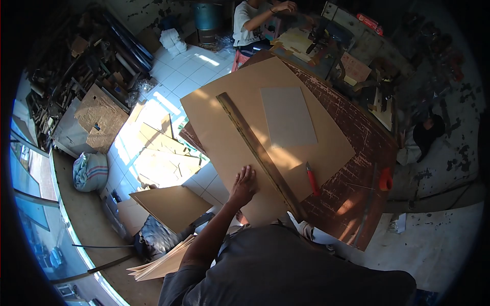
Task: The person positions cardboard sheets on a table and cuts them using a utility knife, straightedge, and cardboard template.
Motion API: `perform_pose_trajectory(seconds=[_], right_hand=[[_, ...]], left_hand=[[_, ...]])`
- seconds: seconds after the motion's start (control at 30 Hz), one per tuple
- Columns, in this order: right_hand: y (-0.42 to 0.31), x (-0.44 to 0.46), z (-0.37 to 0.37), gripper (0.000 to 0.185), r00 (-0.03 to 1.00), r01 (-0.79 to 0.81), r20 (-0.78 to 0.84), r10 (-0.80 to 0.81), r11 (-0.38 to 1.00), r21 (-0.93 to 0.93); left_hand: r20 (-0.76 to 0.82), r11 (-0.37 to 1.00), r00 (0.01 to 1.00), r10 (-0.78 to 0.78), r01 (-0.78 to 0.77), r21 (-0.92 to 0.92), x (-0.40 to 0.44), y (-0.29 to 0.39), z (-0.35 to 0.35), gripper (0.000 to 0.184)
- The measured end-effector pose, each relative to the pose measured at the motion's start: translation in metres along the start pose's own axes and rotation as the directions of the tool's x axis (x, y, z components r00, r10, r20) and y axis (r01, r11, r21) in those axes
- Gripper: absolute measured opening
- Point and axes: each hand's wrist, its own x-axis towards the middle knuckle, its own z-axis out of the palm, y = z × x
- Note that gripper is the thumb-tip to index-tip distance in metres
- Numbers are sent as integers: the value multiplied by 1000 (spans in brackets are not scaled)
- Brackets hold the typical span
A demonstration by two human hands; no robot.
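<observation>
My left hand [244, 184] lies flat near the left edge of a large brown cardboard sheet [214, 137], fingers stretched out and holding nothing. To its right, a long, narrow, worn straightedge [253, 152] runs diagonally across the sheet. A smaller grey rectangular board [289, 117] rests on the sheet beyond the straightedge. Near the sheet's right side lies a red utility knife [312, 181], apart from my hand. My right hand does not show; my dark-shirted torso fills the bottom of the view.
Under the sheet is a scratched red-brown table [334, 120], with a red-orange ring-shaped roll [386, 179] at its edge. Cardboard offcuts [166, 148] litter the tiled floor at left. Folded cardboard [173, 206] stands beside me. Another person [249, 23] sits beyond the table.
</observation>
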Motion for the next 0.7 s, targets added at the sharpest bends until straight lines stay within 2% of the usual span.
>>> perform_pose_trajectory(seconds=[0.7], right_hand=[[-13, 3, 3, 52, 1000, -11, -13, 10, 999, -33]], left_hand=[[-10, 1000, 1000, -1, 1, 18, -1, 4, 1, 84]])
